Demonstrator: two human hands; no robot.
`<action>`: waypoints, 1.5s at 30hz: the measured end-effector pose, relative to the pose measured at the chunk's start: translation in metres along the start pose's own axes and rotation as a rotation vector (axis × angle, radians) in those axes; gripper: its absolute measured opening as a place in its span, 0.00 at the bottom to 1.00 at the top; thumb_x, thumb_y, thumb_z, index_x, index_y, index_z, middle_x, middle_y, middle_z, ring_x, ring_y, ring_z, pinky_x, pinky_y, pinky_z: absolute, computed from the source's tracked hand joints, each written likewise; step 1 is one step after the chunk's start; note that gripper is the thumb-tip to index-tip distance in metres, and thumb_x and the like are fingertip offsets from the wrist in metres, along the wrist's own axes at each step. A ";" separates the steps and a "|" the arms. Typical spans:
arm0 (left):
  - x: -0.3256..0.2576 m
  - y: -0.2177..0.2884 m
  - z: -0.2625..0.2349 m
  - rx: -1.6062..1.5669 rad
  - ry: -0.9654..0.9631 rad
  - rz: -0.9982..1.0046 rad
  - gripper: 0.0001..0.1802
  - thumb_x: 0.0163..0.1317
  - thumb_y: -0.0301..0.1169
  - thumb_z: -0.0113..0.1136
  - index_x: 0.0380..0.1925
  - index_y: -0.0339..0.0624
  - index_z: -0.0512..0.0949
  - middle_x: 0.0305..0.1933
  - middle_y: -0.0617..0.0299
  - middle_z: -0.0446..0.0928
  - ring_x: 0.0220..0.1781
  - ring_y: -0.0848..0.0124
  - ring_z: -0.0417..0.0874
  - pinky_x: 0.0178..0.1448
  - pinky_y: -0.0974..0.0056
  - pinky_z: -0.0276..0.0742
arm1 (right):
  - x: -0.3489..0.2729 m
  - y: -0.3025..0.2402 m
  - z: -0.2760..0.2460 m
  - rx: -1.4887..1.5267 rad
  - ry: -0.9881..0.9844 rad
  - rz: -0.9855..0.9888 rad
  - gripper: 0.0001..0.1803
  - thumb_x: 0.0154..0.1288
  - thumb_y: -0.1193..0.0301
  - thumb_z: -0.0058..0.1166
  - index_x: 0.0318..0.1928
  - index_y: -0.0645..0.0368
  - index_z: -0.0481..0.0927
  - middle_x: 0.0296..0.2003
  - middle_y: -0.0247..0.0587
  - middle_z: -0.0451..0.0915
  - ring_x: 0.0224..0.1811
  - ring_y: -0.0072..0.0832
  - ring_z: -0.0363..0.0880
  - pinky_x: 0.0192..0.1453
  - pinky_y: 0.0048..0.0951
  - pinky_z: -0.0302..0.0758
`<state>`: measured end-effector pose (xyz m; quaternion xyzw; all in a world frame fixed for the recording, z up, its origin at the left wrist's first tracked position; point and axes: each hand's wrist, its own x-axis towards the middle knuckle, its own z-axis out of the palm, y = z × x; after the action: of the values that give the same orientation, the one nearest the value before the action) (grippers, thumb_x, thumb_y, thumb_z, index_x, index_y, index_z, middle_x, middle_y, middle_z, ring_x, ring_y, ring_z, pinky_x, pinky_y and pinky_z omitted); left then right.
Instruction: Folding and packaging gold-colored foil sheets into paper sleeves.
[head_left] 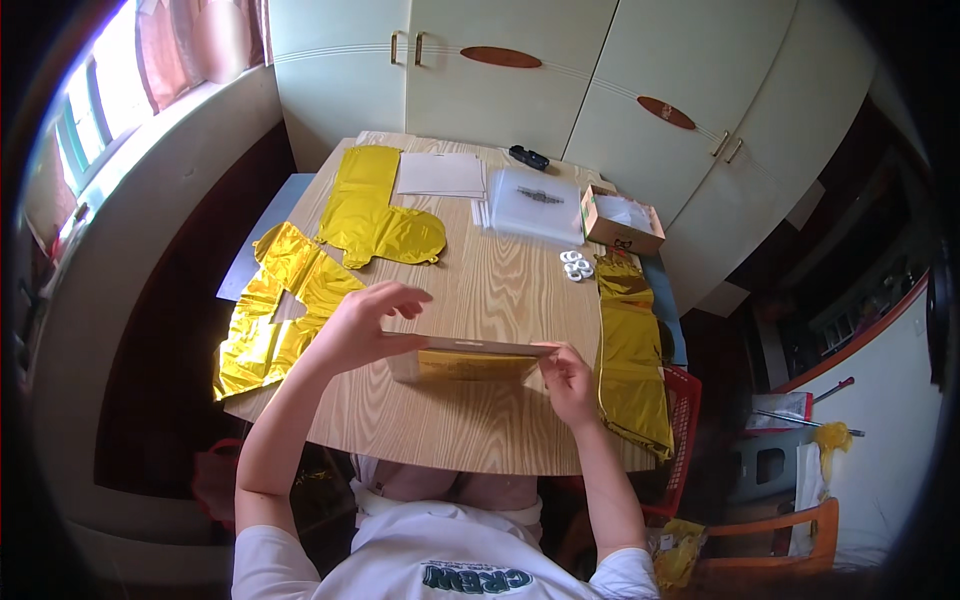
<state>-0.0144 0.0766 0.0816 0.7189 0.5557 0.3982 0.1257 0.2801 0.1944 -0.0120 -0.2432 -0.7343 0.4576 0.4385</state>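
Over the near middle of the table, a thin flat packet (478, 365) stands on edge, with a pale top edge and gold material showing below it. My right hand (568, 382) pinches its right end. At the left end, the thumb of my left hand (372, 322) touches the top edge while its fingers are raised and spread apart. Crumpled gold foil balloons (285, 320) lie flat just left of my left hand. Beyond them is another flat gold foil balloon (365, 205). A long folded gold foil balloon (632, 350) lies right of my right hand.
Along the far side are white cards (440, 174), a stack of clear plastic bags (535, 205), a small black object (528, 157) and an open cardboard box (622, 222). White rings (576, 266) lie near the box. A red basket (682, 430) stands off the table's right edge.
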 end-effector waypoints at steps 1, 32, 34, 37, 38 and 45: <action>-0.003 -0.008 0.002 -0.057 0.036 -0.034 0.24 0.53 0.28 0.73 0.51 0.43 0.77 0.38 0.61 0.81 0.43 0.68 0.84 0.49 0.65 0.80 | -0.004 0.016 -0.001 0.023 -0.004 0.019 0.14 0.71 0.63 0.57 0.43 0.63 0.77 0.30 0.29 0.71 0.26 0.13 0.65 0.30 0.18 0.64; -0.047 -0.026 0.104 -0.834 0.361 -0.371 0.07 0.63 0.26 0.60 0.38 0.34 0.83 0.36 0.65 0.85 0.37 0.79 0.82 0.38 0.70 0.75 | -0.031 -0.014 -0.018 -0.042 0.271 0.063 0.22 0.76 0.58 0.41 0.55 0.64 0.75 0.34 0.28 0.72 0.28 0.14 0.63 0.34 0.18 0.61; -0.054 -0.020 0.107 -0.590 0.389 -0.287 0.08 0.59 0.23 0.61 0.38 0.35 0.83 0.35 0.63 0.85 0.35 0.78 0.83 0.36 0.70 0.74 | -0.049 -0.037 -0.018 0.025 0.339 0.080 0.22 0.75 0.59 0.44 0.58 0.64 0.72 0.36 0.29 0.73 0.28 0.12 0.62 0.33 0.16 0.60; -0.031 0.015 0.124 -0.126 0.480 0.501 0.10 0.55 0.24 0.62 0.38 0.40 0.82 0.34 0.62 0.85 0.32 0.74 0.84 0.35 0.68 0.75 | -0.089 -0.069 -0.026 0.084 0.067 0.149 0.37 0.72 0.51 0.49 0.69 0.64 0.58 0.47 0.33 0.73 0.28 0.11 0.60 0.35 0.15 0.61; -0.023 0.035 0.129 -0.017 0.387 0.614 0.09 0.56 0.25 0.61 0.38 0.42 0.82 0.36 0.61 0.85 0.34 0.72 0.85 0.36 0.68 0.75 | -0.101 -0.070 -0.027 0.233 0.045 0.163 0.40 0.71 0.50 0.50 0.71 0.63 0.55 0.50 0.33 0.72 0.29 0.11 0.61 0.36 0.15 0.61; -0.012 0.093 0.185 0.155 -0.132 0.774 0.28 0.58 0.39 0.64 0.60 0.53 0.75 0.64 0.64 0.74 0.65 0.66 0.75 0.64 0.56 0.70 | -0.146 -0.087 -0.087 0.097 0.674 0.404 0.21 0.70 0.71 0.51 0.61 0.67 0.70 0.49 0.38 0.78 0.47 0.21 0.75 0.53 0.27 0.72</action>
<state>0.1819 0.0820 0.0136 0.9065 0.2630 0.3260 -0.0525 0.4318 0.0834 0.0212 -0.4985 -0.4640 0.4633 0.5671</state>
